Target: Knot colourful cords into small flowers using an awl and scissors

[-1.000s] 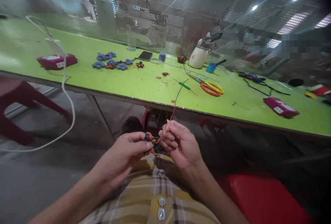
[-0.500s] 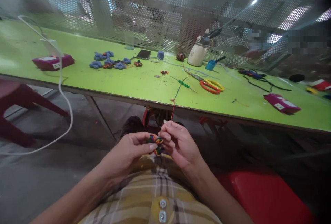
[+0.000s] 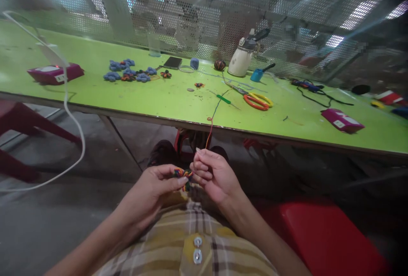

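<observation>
In my lap, below the edge of the green table (image 3: pixel 159 106), both hands meet on a small multicoloured yarn piece (image 3: pixel 183 174). My left hand (image 3: pixel 153 193) pinches it between thumb and fingers. My right hand (image 3: pixel 212 176) is closed beside it, fingers curled on the piece and on a strand of multicoloured yarn (image 3: pixel 210 129) that runs up over the table edge. The strand continues across the table toward a dark yarn ball (image 3: pixel 219 64). Whether a hook is in my right hand is hidden.
On the table lie blue crocheted flowers (image 3: pixel 127 72), a phone (image 3: pixel 172 62), orange and yellow scissors (image 3: pixel 256 99), a green-handled hook (image 3: pixel 225 99), a white kettle (image 3: pixel 240 57), two magenta boxes (image 3: pixel 54 74) and a white cable (image 3: pixel 68 110). A perforated screen backs the table. A red stool (image 3: pixel 318 237) stands at my right.
Both hands and the yarn piece stay together in my lap with small finger shifts. The view has tilted slightly, so the table sits a little higher in the frame.
</observation>
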`<state>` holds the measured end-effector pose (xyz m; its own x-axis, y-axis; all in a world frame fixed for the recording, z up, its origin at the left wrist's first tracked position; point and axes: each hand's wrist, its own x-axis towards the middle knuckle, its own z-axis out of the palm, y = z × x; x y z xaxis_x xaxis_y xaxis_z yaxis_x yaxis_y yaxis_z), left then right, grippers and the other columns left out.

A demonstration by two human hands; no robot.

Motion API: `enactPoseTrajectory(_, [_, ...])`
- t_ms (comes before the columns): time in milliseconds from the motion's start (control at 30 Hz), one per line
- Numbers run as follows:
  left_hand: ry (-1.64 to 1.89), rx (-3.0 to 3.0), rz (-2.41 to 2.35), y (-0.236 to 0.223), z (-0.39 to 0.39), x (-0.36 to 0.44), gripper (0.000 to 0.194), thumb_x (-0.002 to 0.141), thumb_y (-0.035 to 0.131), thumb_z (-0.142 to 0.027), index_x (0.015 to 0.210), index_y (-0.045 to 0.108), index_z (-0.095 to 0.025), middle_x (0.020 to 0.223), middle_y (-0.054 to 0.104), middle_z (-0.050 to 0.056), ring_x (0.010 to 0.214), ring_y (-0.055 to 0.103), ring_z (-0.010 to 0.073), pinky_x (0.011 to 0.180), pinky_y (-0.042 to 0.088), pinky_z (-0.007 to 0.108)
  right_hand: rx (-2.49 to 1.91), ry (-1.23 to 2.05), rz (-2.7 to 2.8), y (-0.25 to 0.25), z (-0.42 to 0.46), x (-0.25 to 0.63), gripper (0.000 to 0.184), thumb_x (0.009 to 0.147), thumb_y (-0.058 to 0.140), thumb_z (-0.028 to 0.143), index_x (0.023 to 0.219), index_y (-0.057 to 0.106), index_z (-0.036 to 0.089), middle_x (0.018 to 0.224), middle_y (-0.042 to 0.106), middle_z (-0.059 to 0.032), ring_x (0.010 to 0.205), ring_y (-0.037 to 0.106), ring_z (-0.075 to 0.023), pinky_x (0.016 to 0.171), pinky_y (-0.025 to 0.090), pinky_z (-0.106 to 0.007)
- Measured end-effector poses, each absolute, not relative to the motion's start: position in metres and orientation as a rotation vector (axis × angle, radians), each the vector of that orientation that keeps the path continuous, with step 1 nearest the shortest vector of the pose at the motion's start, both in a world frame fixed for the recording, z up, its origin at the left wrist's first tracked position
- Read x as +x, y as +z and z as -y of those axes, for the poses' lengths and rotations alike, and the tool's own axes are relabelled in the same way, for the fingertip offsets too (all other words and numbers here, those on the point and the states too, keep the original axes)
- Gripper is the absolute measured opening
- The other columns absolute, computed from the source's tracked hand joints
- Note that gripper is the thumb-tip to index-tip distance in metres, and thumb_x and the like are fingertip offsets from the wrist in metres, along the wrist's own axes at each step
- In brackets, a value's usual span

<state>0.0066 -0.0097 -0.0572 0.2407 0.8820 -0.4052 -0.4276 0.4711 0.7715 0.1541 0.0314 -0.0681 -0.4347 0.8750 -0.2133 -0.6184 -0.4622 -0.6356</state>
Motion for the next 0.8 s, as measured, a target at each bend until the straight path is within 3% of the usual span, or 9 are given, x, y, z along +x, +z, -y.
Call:
enactPoseTrajectory(133, [0.959,0.564,-0.852,-0.058,0.002,0.005,0.009,0.073,0.069,-0.015,0.082,0.072,-0.013,0.082,0.070,0.006,0.073,0.060,0.0116,0.076,0.046,0.023,-0.678,1.986,0.664,-0.076,-0.042,0.156,0.017,0.075,0.067,0.022,0.068,0.056,0.011,0.053,0.050,0.0039,0.039,0.037,-0.0019,0.038,0.028,-0.014])
enactPoseTrajectory(300, [1.031,0.584,-0.798,-0.052,-0.003,0.000,0.015,0.080,0.061,-0.020,0.086,0.072,-0.012,0.092,0.070,0.010,0.083,0.062,0.0172,0.079,0.046,0.027,-0.872,1.851,0.996,-0.097,-0.046,0.166,0.023,0.073,0.070,0.032,0.080,0.066,0.010,0.070,0.066,-0.0050,0.056,0.062,-0.0118,0.048,0.043,-0.019])
enactPoseTrajectory(433, [1.082,0.542,-0.850,-0.048,-0.001,-0.004,0.012,0.078,0.062,-0.017,0.078,0.072,-0.012,0.088,0.070,0.008,0.082,0.061,0.0164,0.081,0.046,0.026,-1.098,1.594,1.185,-0.110,-0.039,0.181,0.026,0.073,0.070,0.034,0.085,0.070,0.011,0.080,0.070,-0.0077,0.064,0.063,-0.0129,0.058,0.048,-0.023])
enactPoseTrajectory(600, [1.100,0.592,-0.935,-0.040,0.002,-0.004,0.012,0.077,0.064,-0.020,0.074,0.071,-0.011,0.085,0.069,0.008,0.079,0.060,0.0166,0.076,0.047,0.026,-1.201,1.352,1.377,-0.085,-0.030,0.202,0.025,0.078,0.064,0.034,0.093,0.070,0.015,0.079,0.068,-0.0067,0.060,0.062,-0.0139,0.054,0.048,-0.026])
enactPoseTrajectory(800, [1.080,0.658,-0.976,-0.027,0.002,0.000,0.014,0.077,0.064,-0.022,0.080,0.074,-0.012,0.081,0.071,0.008,0.073,0.059,0.0149,0.069,0.047,0.022,-1.091,0.781,1.506,-0.039,-0.011,0.196,0.014,0.082,0.060,0.019,0.091,0.072,0.021,0.097,0.064,-0.0075,0.086,0.060,-0.0193,0.074,0.049,-0.031])
